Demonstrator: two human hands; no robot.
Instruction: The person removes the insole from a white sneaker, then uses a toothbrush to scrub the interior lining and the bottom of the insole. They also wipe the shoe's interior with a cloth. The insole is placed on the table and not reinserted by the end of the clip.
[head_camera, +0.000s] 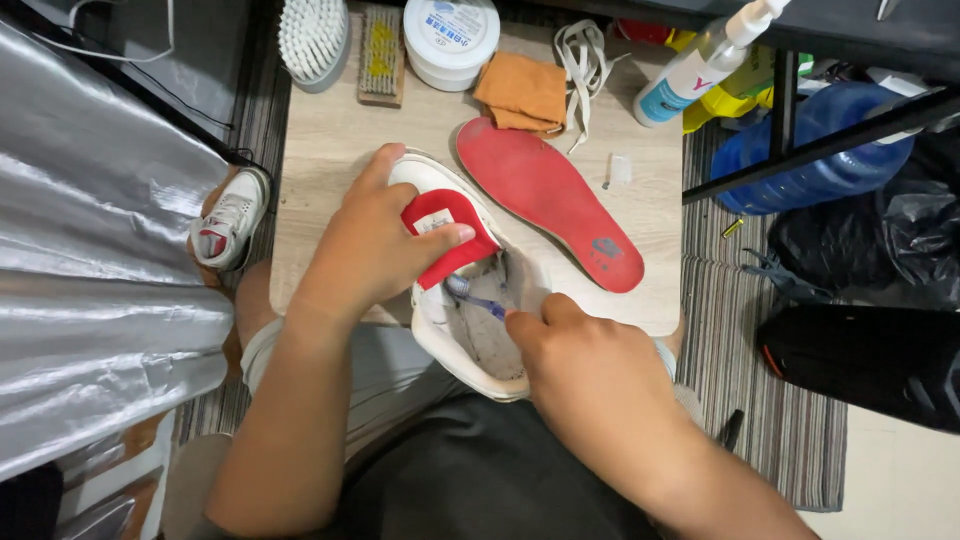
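Left hand (375, 245) gripped the white sneaker (470, 330) at the table (320, 150) edge, thumb pinning back its red tongue (445, 225). Right hand (590, 375) held a toothbrush (475, 297), bristles inside the shoe. Red insole (550, 205) lay just beside it.

White shoe (470, 330) at table's (330, 150) near edge; left hand (375, 240) pins back its red tongue (445, 235); right hand (590, 370) works toothbrush (475, 297) inside. Red insole (545, 200) beside. Brushes (312, 38), tub (450, 38), orange cloth (522, 92) along far edge.
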